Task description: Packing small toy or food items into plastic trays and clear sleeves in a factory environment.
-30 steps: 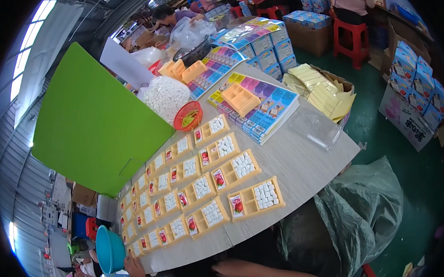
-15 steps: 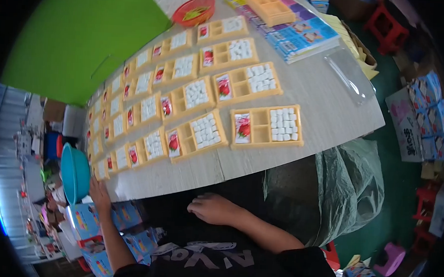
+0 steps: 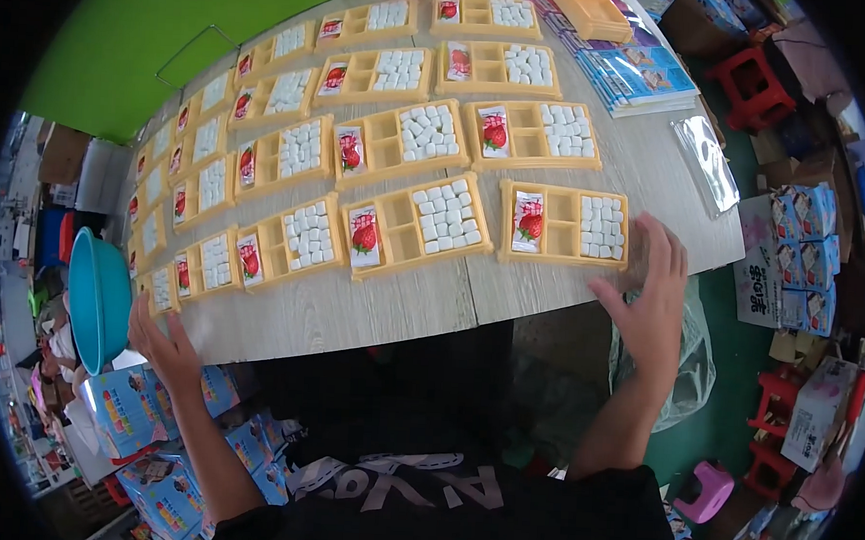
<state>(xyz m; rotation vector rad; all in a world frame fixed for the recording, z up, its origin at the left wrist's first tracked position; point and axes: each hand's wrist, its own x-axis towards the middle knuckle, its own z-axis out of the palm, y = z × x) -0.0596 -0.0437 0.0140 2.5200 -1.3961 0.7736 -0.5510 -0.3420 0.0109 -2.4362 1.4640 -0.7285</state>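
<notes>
Grey tabletop (image 3: 392, 312) stretched ahead, packed with rows of yellow trays (image 3: 418, 225) holding white cubes and strawberry packets. Right hand (image 3: 649, 294) hovered open, fingers spread, at the nearest tray's (image 3: 564, 225) corner. Left hand (image 3: 164, 340) lay open too, at the table's edge beside a teal bowl (image 3: 98, 299).

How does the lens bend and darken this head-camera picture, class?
Head view: black corners ring the round image; the table edge bows; rows of yellow trays curve; light is soft and even; the right hand looks slightly blurred.
</notes>
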